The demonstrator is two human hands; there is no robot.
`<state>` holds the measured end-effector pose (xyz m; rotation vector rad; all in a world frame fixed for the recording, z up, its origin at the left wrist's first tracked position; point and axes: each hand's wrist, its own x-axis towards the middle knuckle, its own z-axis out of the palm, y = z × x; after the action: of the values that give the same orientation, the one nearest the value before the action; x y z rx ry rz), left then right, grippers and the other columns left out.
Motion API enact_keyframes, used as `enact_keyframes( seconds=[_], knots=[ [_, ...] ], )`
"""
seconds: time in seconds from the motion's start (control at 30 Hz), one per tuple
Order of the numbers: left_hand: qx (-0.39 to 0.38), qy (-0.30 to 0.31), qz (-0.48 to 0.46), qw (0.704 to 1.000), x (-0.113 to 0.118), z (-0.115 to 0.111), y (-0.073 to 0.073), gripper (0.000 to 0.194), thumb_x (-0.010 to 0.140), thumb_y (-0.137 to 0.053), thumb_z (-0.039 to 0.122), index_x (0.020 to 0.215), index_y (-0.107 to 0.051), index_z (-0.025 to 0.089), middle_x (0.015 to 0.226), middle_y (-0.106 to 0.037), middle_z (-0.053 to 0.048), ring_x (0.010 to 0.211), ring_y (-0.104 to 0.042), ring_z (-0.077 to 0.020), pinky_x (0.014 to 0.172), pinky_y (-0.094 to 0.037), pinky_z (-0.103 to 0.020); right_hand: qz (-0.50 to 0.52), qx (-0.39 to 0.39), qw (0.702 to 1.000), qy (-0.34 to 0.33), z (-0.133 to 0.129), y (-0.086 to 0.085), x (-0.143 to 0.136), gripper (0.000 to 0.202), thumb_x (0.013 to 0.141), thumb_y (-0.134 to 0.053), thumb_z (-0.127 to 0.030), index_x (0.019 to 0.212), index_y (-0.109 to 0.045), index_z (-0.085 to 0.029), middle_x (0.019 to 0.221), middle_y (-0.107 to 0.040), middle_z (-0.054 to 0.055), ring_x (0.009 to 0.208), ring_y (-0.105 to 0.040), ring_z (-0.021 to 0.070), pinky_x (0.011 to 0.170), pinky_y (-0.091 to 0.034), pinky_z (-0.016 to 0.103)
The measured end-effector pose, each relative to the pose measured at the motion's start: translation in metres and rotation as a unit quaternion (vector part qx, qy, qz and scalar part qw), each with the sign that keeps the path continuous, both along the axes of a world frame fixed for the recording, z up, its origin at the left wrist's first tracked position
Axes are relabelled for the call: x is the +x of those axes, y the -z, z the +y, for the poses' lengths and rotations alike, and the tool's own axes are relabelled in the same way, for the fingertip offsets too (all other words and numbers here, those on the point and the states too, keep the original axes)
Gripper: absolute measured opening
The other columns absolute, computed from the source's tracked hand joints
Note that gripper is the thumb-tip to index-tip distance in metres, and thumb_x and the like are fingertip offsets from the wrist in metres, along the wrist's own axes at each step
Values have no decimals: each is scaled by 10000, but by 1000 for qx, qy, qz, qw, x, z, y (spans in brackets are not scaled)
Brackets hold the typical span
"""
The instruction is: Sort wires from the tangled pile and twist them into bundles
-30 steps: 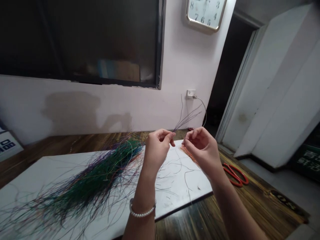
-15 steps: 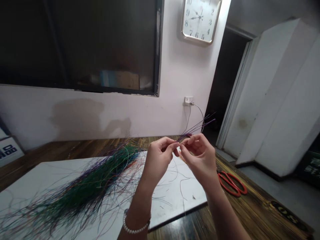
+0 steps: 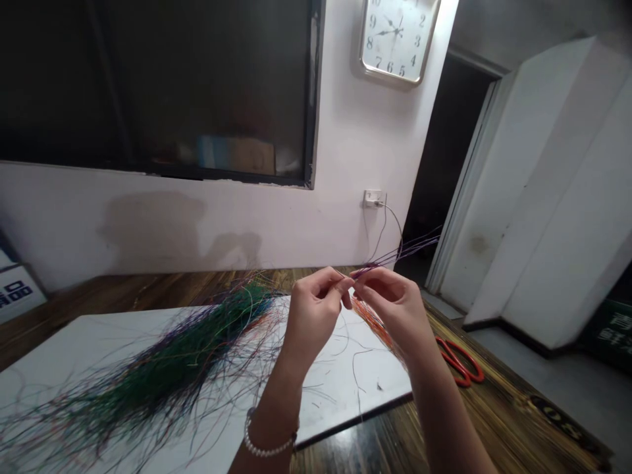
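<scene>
My left hand point(image 3: 318, 303), with a beaded bracelet point(image 3: 270, 450) at its wrist, pinches the near end of a few thin purple wires point(image 3: 402, 252). Against its fingertips, my right hand point(image 3: 390, 296) is closed with thumb and forefinger on the same wires, which stick out to the upper right. Beneath the hands lies a white board point(image 3: 340, 388) with loose wire scraps. Left of them spreads a big tangled bundle of green and multicoloured wires point(image 3: 187, 355). Orange wires point(image 3: 372, 320) lie partly hidden behind my right hand.
Red-handled scissors point(image 3: 461, 362) lie on the dark wooden table point(image 3: 494, 421), right of my right forearm. At the back stands a wall with a socket point(image 3: 372, 199) and a plugged cable. A clock point(image 3: 397, 39) hangs above. A printed box point(image 3: 20, 293) is at the far left.
My right fingers have closed in over the purple wires, which now point lower and farther right. The orange wires show more. My left hand has barely moved.
</scene>
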<state>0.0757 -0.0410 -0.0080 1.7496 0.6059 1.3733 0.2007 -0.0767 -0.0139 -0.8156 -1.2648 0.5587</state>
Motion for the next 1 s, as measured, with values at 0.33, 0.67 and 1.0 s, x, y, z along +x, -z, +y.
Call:
enact_keyframes(
  seconds=[0.33, 0.67, 1.0],
  knots=[
    [-65, 74, -3, 995, 2, 3, 0, 234, 814, -582, 292, 637, -531, 148, 507, -540, 4, 400, -305, -40, 385, -192, -182, -65, 49, 996, 32, 4, 3, 10, 73, 736, -645, -139, 741, -696, -192, 773, -637, 29, 735, -597, 150, 632, -490, 278],
    [-133, 168, -29, 976, 0, 5, -4, 271, 799, -600, 329, 634, -484, 148, 455, -515, 9, 360, -265, -21, 387, -131, -185, -88, 78, 992, 41, 2, 2, 9, 153, 735, -599, -71, 745, -686, -196, 762, -616, 22, 720, -597, 143, 624, -498, 268],
    [-186, 233, -17, 954, -1, 14, 1, 292, 789, -622, 391, 665, -532, 142, 478, -523, 8, 343, -206, -7, 372, -71, -194, -166, 103, 976, 93, 4, 3, 13, 123, 797, -576, -124, 729, -643, -201, 782, -612, 32, 747, -587, 161, 669, -492, 298]
  ],
)
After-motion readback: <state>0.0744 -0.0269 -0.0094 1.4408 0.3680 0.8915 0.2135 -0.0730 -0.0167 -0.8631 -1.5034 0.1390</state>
